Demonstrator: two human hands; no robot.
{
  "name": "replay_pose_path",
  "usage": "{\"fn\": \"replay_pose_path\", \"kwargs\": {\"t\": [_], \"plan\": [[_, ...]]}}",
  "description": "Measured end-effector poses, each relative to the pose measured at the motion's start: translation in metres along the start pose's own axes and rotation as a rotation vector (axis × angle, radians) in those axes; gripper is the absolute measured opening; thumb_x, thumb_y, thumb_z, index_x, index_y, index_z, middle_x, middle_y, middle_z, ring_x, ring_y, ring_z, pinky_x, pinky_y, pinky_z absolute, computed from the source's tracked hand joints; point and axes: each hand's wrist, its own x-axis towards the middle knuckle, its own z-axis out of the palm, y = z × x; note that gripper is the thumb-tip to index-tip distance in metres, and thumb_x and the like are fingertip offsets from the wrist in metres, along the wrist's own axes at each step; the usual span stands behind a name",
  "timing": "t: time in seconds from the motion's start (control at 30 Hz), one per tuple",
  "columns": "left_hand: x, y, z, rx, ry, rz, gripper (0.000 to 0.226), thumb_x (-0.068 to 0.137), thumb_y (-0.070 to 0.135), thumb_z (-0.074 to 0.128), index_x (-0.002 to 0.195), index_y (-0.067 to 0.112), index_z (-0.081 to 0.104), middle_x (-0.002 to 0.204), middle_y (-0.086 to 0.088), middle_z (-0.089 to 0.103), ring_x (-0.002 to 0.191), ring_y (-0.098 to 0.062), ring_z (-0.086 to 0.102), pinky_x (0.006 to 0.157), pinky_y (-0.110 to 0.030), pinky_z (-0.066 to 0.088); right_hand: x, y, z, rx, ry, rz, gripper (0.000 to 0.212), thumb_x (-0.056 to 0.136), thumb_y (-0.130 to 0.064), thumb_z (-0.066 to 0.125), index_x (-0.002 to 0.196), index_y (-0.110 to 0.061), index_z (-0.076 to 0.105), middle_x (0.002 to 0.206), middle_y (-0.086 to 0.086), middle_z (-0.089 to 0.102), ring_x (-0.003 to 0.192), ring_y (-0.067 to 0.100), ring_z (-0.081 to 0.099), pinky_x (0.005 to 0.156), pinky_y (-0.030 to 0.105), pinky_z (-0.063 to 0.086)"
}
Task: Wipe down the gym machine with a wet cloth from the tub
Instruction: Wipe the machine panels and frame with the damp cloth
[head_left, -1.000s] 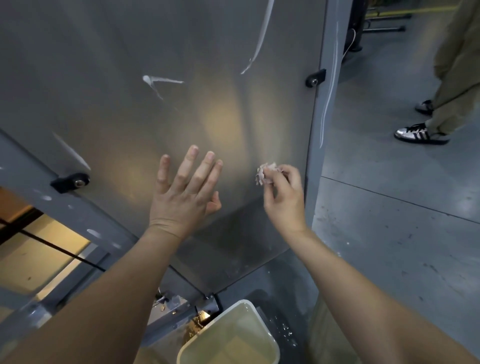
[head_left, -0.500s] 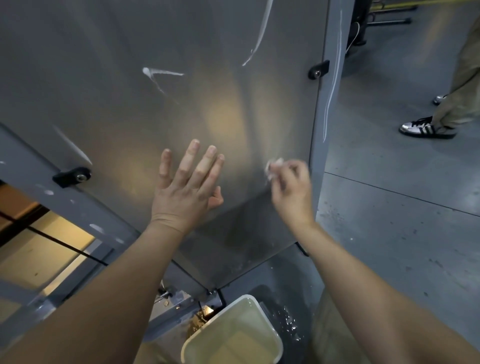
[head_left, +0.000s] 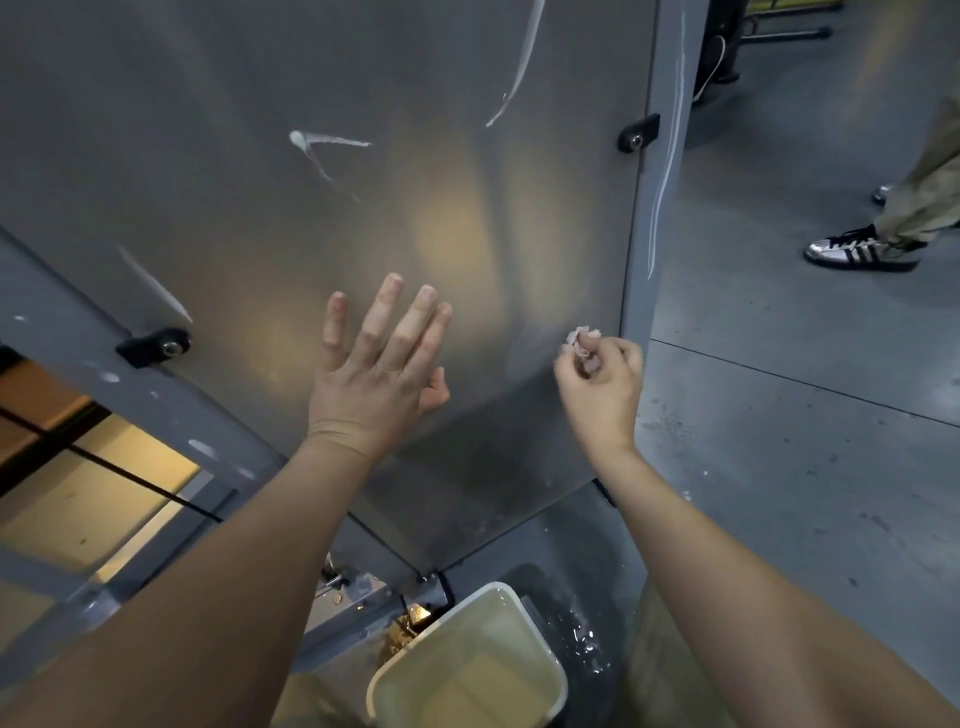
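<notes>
left hand (head_left: 375, 374) lies flat on the panel (head_left: 260, 218) at frame centre, fingers straight and a little apart, gripping nothing. right hand (head_left: 602, 395), centre right, has its fingertips pinched together on the cloth (head_left: 581, 340), a small crumpled pale pink wad. the wad is held against the panel's lower right edge, just beside the post (head_left: 641, 234).

the panel is a big flat sheet of brushed grey metal with a dull sheen, warm yellow reflections and thin white streaks (head_left: 324, 143) in the upper half. the post is a smooth, grey-painted, straight upright. a black bracket (head_left: 638, 134) with a round bolt sits at upper right; a second bracket is at left.

the tub (head_left: 543, 636) is at bottom centre, below the panel. it is rectangular pale plastic with rounded corners, holding cloudy yellowish water. a glossy puddle (head_left: 582, 642) touches its right side. the floor (head_left: 779, 467) is matte grey concrete with speckles. a striped shoe (head_left: 857, 252) is at far right.
</notes>
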Motion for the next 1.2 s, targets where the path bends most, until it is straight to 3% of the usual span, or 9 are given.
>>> {"fn": "replay_pose_path", "kwargs": {"t": [0.17,0.27,0.33,0.5,0.57,0.67,0.73,0.9,1.2], "plan": [[0.000,0.000,0.000,0.000,0.003,-0.012,0.060,0.085,0.036,0.061,0.141,0.017,0.061,0.152,-0.003,0.050,0.146,-0.031,0.035,0.122,-0.062,0.011,0.001,-0.007,0.001,0.026,0.076,0.015,0.015,0.096,-0.009,0.064,0.108,-0.008,0.072,0.109,0.010,0.061,0.089,-0.006,0.062,0.081,0.003,0.041],[0.001,0.000,0.000,0.003,-0.002,-0.016,0.059,0.085,0.036,0.062,0.141,0.017,0.061,0.148,-0.004,0.057,0.145,-0.031,0.036,0.122,-0.061,0.011,0.014,-0.015,0.012,0.103,0.198,0.227,0.026,0.093,-0.021,0.061,0.118,-0.014,0.063,0.105,0.003,0.066,0.100,0.023,0.065,0.090,0.025,0.049],[0.001,0.000,-0.001,0.001,-0.014,-0.025,0.059,0.085,0.035,0.061,0.140,0.017,0.062,0.147,-0.004,0.058,0.146,-0.031,0.036,0.122,-0.061,0.010,0.004,-0.028,0.027,0.096,0.169,0.073,0.021,0.089,-0.025,0.061,0.107,-0.016,0.066,0.104,0.004,0.068,0.101,0.026,0.065,0.096,0.039,0.052],[0.001,0.000,-0.009,-0.007,-0.061,-0.027,0.060,0.085,0.034,0.061,0.143,0.018,0.060,0.150,-0.003,0.055,0.148,-0.029,0.033,0.124,-0.060,0.008,-0.016,-0.028,0.016,-0.052,-0.135,-0.503,0.019,0.089,0.003,0.069,0.107,0.003,0.066,0.110,0.016,0.056,0.096,0.003,0.056,0.096,0.006,0.039],[0.002,-0.001,-0.013,0.000,-0.082,-0.025,0.061,0.085,0.033,0.060,0.144,0.019,0.058,0.152,-0.001,0.053,0.149,-0.028,0.032,0.124,-0.059,0.008,0.005,-0.013,0.007,-0.045,-0.033,-0.333,0.017,0.091,0.001,0.067,0.107,0.003,0.064,0.109,0.015,0.053,0.086,-0.008,0.051,0.089,0.009,0.044],[0.003,0.000,-0.018,-0.004,-0.106,-0.021,0.062,0.086,0.034,0.059,0.147,0.019,0.055,0.154,-0.001,0.051,0.149,-0.028,0.031,0.124,-0.058,0.006,0.013,-0.010,0.008,-0.032,0.141,0.071,0.015,0.097,-0.009,0.060,0.108,0.001,0.061,0.107,0.011,0.051,0.084,0.012,0.049,0.088,0.033,0.046],[0.004,0.000,-0.020,-0.006,-0.125,-0.023,0.064,0.085,0.033,0.061,0.147,0.020,0.054,0.155,-0.001,0.049,0.150,-0.027,0.030,0.125,-0.057,0.005,-0.008,-0.014,0.014,-0.057,0.072,-0.074,0.011,0.096,-0.005,0.061,0.103,0.002,0.060,0.105,0.009,0.049,0.088,0.023,0.054,0.087,0.027,0.046],[0.007,-0.003,-0.034,-0.049,-0.238,-0.014,0.070,0.081,0.028,0.060,0.150,0.019,0.050,0.160,-0.001,0.042,0.153,-0.027,0.024,0.125,-0.057,0.004,-0.025,-0.021,0.012,-0.054,-0.113,-0.314,0.012,0.090,0.001,0.071,0.099,0.003,0.065,0.106,0.019,0.054,0.081,-0.005,0.047,0.085,-0.004,0.033],[0.002,-0.022,-0.099,-0.324,-0.161,-0.350,0.033,0.082,0.008,0.062,0.114,0.007,0.070,0.130,-0.015,0.060,0.137,-0.032,0.043,0.124,-0.052,0.023,-0.030,-0.083,0.033,-0.011,-0.143,-0.712,0.016,0.092,0.004,0.068,0.108,0.006,0.066,0.113,0.023,0.056,0.097,0.011,0.056,0.097,0.008,0.040]]}}
